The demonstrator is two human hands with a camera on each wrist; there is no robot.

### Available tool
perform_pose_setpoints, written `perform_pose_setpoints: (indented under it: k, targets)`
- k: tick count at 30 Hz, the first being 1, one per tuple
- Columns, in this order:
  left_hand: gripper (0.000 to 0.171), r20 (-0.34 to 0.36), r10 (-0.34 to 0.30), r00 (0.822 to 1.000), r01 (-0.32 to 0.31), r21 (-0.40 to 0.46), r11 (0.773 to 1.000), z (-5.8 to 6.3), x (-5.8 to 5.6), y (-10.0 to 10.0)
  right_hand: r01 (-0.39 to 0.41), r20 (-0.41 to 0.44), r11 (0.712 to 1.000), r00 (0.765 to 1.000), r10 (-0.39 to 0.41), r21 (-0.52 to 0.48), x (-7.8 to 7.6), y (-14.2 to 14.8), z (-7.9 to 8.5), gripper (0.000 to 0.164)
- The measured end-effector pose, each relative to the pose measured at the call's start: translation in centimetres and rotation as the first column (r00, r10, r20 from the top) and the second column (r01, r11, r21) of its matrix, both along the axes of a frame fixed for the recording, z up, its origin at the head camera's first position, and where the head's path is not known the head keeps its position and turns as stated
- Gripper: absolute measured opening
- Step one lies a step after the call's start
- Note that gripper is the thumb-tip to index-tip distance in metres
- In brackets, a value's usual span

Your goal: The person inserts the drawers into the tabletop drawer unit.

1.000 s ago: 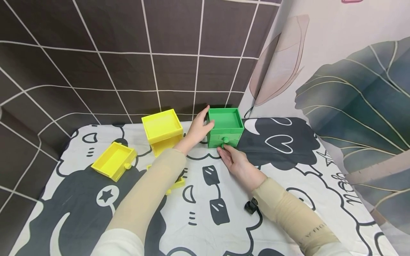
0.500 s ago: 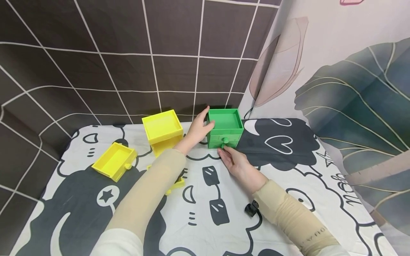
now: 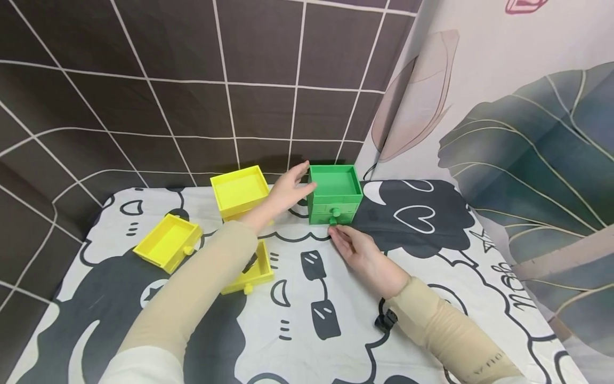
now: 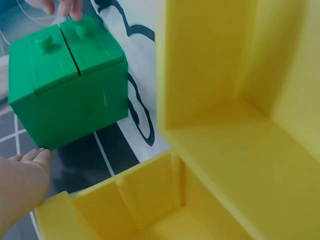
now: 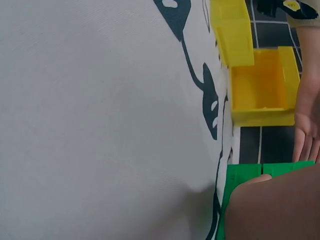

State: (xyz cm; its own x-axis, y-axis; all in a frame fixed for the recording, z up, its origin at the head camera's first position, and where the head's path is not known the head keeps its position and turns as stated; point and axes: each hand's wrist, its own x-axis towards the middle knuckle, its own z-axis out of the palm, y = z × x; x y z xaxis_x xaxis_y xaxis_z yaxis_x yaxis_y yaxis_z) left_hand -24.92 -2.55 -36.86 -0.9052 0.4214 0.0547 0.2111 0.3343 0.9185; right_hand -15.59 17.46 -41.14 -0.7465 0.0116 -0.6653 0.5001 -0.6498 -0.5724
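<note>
A small green drawer cabinet (image 3: 334,194) stands upright near the back wall, both of its knobbed drawers pushed in. Beside its left wall is my left hand (image 3: 287,191), fingers straight and thumb spread; in the left wrist view the fingertips (image 4: 42,155) lie close to the cabinet's lower corner. My right hand (image 3: 362,256) is just in front of the lower knob (image 3: 333,220), fingers loosely bent and gripping nothing visible. In the right wrist view that hand (image 5: 280,205) hides much of the green cabinet (image 5: 240,172).
A yellow cabinet shell (image 3: 240,189) with a hollow front stands left of the green one, partly behind my left forearm. Two yellow drawers lie on the patterned cloth: one far left (image 3: 168,242), one nearer the middle (image 3: 259,272). A dark grid-patterned wall cloth (image 3: 192,106) rises behind.
My left hand has drawn slightly left, away from the green cabinet. My right fingers have come down off the lower knob. The middle yellow drawer is less covered by my left arm.
</note>
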Motion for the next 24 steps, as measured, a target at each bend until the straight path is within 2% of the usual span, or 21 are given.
perform_pose_setpoints:
  k: [8,15,18,24]
  targets:
    - [0.067,-0.057,-0.073,0.996,0.076,0.05,0.996,1.1,2.0,-1.3,-0.077,-0.055,0.997,0.996,0.076,-0.019,0.5,-0.2,1.4,0.018]
    - [0.063,-0.082,-0.082,0.993,0.087,0.065,0.994,1.6,4.8,-3.5,-0.192,-0.147,0.981,0.97,0.193,0.023,0.7,-0.9,3.1,0.024]
    - [0.062,-0.065,-0.082,0.995,0.087,0.075,0.993,1.4,6.0,-4.7,-0.215,-0.174,0.976,0.96,0.218,0.037,0.7,-1.2,3.8,0.024]
    - [0.061,-0.002,-0.067,0.998,0.067,0.077,0.995,0.2,7.5,-7.2,-0.254,-0.211,0.966,0.943,0.259,0.049,0.5,-1.8,5.5,0.021]
